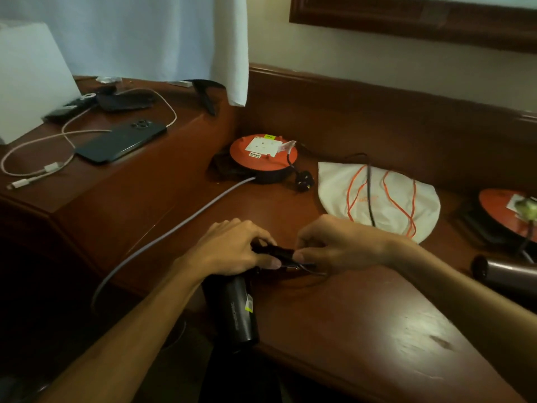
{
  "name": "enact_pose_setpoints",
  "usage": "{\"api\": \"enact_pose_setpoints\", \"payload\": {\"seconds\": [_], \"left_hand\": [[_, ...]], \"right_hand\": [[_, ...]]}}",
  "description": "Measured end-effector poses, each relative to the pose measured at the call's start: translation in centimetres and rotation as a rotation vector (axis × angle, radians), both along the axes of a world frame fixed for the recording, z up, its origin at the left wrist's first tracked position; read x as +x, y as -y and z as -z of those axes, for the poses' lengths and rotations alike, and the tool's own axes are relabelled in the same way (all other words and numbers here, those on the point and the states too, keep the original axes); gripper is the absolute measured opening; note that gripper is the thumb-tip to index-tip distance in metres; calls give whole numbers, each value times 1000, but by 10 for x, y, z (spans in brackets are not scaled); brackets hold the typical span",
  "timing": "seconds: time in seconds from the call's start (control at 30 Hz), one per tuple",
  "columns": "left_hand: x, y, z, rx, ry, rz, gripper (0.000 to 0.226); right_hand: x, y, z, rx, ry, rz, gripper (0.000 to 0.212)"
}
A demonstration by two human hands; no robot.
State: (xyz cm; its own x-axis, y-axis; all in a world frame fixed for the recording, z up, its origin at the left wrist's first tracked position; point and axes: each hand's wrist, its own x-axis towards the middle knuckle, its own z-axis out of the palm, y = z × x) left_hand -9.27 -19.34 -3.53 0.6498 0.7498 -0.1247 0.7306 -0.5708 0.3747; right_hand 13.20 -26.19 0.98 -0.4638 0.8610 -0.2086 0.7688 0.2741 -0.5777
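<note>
A black hair dryer [235, 309] lies at the front edge of the wooden desk [363, 315], its barrel pointing toward me. My left hand [232, 248] grips the upper end of the dryer, thumb against a bundle of black cord [276, 253]. My right hand [334, 242] pinches the same cord bundle from the right, fingers curled over it. A thin loop of the cord [311, 269] sticks out beneath my right hand.
An orange cable reel [263, 157] with a black plug [303, 181] and a grey cable [174, 231] sits behind. A white drawstring bag [377, 196] lies right of it. A second reel [505, 210] and another dryer [505, 274] are far right. A phone [122, 142] lies on the raised shelf at left.
</note>
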Motion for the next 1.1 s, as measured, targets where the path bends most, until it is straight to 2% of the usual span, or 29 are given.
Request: {"api": "enact_pose_setpoints", "payload": {"seconds": [0.07, 0.13, 0.2, 0.27, 0.5, 0.6, 0.67, 0.73, 0.8, 0.87, 0.97, 1.1], "left_hand": [[-4, -3, 4, 6, 61, -46, 49], [-8, -6, 7, 11, 130, -115, 47], [-12, -8, 9, -31, 171, -141, 54], [-16, -11, 9, -100, 205, -103, 63], [-16, -4, 11, -103, 372, -163, 63], [-21, -4, 11, -192, 473, -136, 55], [-27, -4, 11, -240, 517, -98, 50], [-30, -3, 9, -274, 532, -68, 43], [-30, 1, 7, -306, 486, -21, 38], [-26, 4, 5, -286, 402, 24, 40], [-20, 4, 3, -224, 281, 23, 51], [-6, 4, -3, -91, -7, 42, 71]], "right_hand": [[-4, 14, 14, -19, -110, 17, 17], [-11, 28, 30, 24, -201, 18, 25], [-15, 35, 48, 111, -264, 39, 37], [-17, 37, 66, 160, -311, 77, 38], [-22, 28, 103, 406, -175, -4, 39], [-16, 22, 106, 459, -163, 42, 34], [-14, 21, 104, 402, -215, 110, 26], [-10, 7, 93, 212, -214, 182, 19], [-7, -17, 81, 54, -53, 155, 12], [-6, -38, 74, 32, 38, 77, 21], [-9, -56, 62, -67, 101, 74, 33], [-23, -70, 38, -61, 152, -32, 16]]}}
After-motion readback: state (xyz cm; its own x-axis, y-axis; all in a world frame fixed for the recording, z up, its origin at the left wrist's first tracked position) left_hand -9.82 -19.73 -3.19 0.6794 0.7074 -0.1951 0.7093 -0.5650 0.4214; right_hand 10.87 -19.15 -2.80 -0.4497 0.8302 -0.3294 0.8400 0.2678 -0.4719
